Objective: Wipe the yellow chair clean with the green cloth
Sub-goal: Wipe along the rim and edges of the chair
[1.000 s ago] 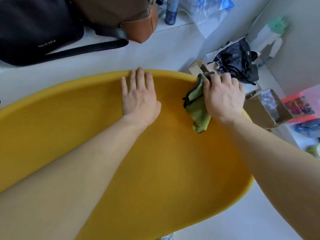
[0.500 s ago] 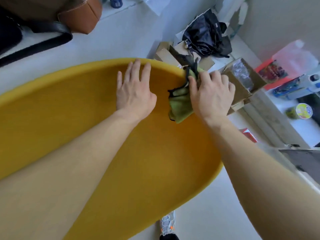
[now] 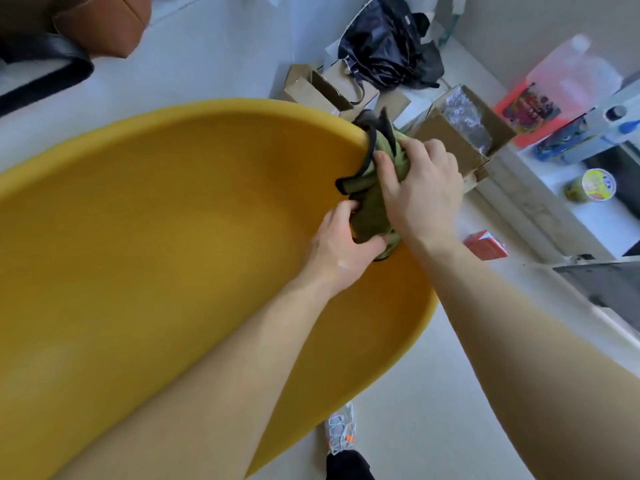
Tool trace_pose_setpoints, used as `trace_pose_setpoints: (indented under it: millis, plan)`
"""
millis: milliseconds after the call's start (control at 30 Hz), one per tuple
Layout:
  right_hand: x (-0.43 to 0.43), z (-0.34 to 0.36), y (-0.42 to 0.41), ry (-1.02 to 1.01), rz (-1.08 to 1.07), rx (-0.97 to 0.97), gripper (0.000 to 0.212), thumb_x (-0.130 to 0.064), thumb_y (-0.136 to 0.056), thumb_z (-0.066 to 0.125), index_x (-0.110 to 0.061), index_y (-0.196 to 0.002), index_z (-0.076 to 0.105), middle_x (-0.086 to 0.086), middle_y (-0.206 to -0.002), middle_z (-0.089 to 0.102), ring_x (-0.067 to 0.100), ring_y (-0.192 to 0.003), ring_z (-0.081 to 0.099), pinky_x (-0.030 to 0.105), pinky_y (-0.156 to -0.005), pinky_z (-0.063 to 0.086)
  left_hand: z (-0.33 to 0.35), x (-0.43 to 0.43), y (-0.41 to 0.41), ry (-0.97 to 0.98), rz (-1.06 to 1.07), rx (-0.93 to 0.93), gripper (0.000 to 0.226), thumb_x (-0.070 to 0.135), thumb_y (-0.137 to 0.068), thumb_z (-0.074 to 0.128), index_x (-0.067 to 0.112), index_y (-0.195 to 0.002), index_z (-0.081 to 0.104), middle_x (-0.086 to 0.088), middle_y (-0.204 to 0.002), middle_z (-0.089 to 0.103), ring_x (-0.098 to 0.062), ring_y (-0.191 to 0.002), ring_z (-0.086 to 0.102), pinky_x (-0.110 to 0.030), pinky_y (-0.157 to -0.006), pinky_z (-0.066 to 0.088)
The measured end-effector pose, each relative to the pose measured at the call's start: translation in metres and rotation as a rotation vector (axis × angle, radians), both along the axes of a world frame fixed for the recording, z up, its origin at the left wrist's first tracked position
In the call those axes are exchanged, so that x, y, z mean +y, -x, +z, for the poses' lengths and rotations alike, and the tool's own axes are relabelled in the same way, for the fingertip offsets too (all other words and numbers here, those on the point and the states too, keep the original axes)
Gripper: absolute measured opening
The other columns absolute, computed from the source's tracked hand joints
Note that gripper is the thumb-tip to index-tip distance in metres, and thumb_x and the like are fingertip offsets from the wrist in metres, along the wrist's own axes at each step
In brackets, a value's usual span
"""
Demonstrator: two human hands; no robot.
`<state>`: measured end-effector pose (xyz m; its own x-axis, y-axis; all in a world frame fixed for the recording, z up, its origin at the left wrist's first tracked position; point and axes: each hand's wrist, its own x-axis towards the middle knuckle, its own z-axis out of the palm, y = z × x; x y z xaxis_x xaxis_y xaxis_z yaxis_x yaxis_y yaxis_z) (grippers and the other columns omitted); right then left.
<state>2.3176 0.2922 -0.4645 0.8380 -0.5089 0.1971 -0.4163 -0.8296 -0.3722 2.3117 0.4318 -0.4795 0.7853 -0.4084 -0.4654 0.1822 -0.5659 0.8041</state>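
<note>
Bright, even, diffuse light, soft shading across yellow chair [image 3: 173, 237], faint shadows w/o hard edges, whites washed out top right, strong wide-angle bowing at edges, mild motion blur, bg soft + smeared

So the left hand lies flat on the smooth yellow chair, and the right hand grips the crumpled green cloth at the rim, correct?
No: in the head view the left hand grips the crumpled green cloth too. The right hand does grip it at the rim of the smooth yellow chair.
</note>
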Motion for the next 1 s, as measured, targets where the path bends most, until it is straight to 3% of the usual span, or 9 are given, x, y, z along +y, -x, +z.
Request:
trace_pose_setpoints:
  millis: [133,267,333,433,533,700,767,867,1000]
  plan:
    - [-0.004,-0.034,0.074,-0.138,-0.231,-0.025,0.050,-0.054,-0.100,0.042,-0.019,-0.131,0.061,0.006,-0.111,0.061,0.026,-0.104,0.053,0.035,-0.090,0.039,-0.021,-0.016,0.036,-0.076,-0.116,-0.002,0.053,0.055,-0.082,0.065,0.041,-0.130,0.047,0.007,-0.119,0.062,-0.020,-0.105,0.060,-0.043,-0.087,0.054]
    - [0.013,-0.077,0.154,-0.372,-0.418,0.038,0.048,-0.047,-0.101,0.039,-0.017,-0.135,0.053,0.010,-0.116,0.057,0.029,-0.110,0.050,0.044,-0.096,0.043,-0.053,-0.014,0.088,-0.214,-0.347,0.064,0.041,0.044,-0.087,0.065,0.034,-0.125,0.054,-0.001,-0.115,0.067,-0.029,-0.101,0.062,-0.043,-0.084,0.054]
    - [0.025,-0.091,0.182,-0.449,-0.482,0.100,0.043,-0.043,-0.102,0.040,-0.016,-0.134,0.052,0.010,-0.121,0.057,0.030,-0.114,0.049,0.044,-0.098,0.041,-0.066,-0.007,0.110,-0.202,-0.331,0.201,0.037,0.038,-0.087,0.065,0.032,-0.122,0.055,-0.002,-0.113,0.069,-0.030,-0.101,0.063,-0.045,-0.086,0.054]
    - [0.029,-0.094,0.189,-0.511,-0.545,0.110,0.037,-0.036,-0.103,0.039,-0.011,-0.121,0.059,0.014,-0.116,0.060,0.035,-0.112,0.051,0.044,-0.096,0.039,-0.074,-0.004,0.119,-0.098,-0.215,0.231,0.035,0.025,-0.087,0.065,0.026,-0.121,0.058,0.004,-0.117,0.068,-0.022,-0.107,0.063,-0.038,-0.091,0.051]
    - [0.014,-0.069,0.151,-0.479,-0.498,-0.026,0.036,-0.033,-0.101,0.039,-0.009,-0.108,0.064,0.014,-0.103,0.062,0.034,-0.103,0.053,0.044,-0.093,0.040,-0.052,-0.017,0.093,0.077,-0.096,0.181,0.014,0.017,-0.089,0.065,0.028,-0.096,0.060,0.012,-0.092,0.066,-0.008,-0.083,0.060,-0.020,-0.070,0.044]
    - [-0.006,-0.027,0.084,-0.309,-0.207,-0.173,0.038,-0.033,-0.102,0.045,-0.020,-0.134,0.060,0.002,-0.113,0.057,0.014,-0.102,0.045,0.022,-0.092,0.032,-0.018,-0.044,0.055,0.223,0.065,0.114,0.003,0.025,-0.097,0.058,0.027,-0.094,0.057,0.009,-0.089,0.069,-0.008,-0.082,0.063,-0.015,-0.062,0.046]
    - [-0.006,-0.039,0.097,-0.285,-0.175,-0.134,0.044,-0.035,-0.103,0.044,-0.021,-0.143,0.051,0.004,-0.116,0.055,0.019,-0.107,0.048,0.023,-0.095,0.033,-0.026,-0.041,0.066,0.170,-0.005,0.118,0.005,0.027,-0.095,0.060,0.032,-0.093,0.059,0.013,-0.086,0.069,-0.002,-0.079,0.062,-0.015,-0.064,0.048]
    - [0.005,-0.076,0.152,-0.354,-0.293,-0.110,0.048,-0.035,-0.103,0.043,-0.021,-0.149,0.044,0.005,-0.117,0.053,0.019,-0.109,0.046,0.024,-0.098,0.032,-0.055,-0.028,0.098,0.001,-0.196,0.095,0.013,0.031,-0.088,0.063,0.037,-0.100,0.062,0.010,-0.093,0.070,-0.017,-0.088,0.064,-0.035,-0.076,0.056]
    - [0.063,-0.140,0.235,-0.533,-0.508,0.044,0.036,-0.035,-0.103,0.038,-0.016,-0.128,0.055,0.004,-0.106,0.058,0.025,-0.102,0.051,0.039,-0.094,0.042,-0.090,0.009,0.135,-0.311,-0.498,-0.047,0.033,0.026,-0.085,0.064,0.026,-0.119,0.063,-0.002,-0.111,0.067,-0.029,-0.099,0.061,-0.033,-0.073,0.047]
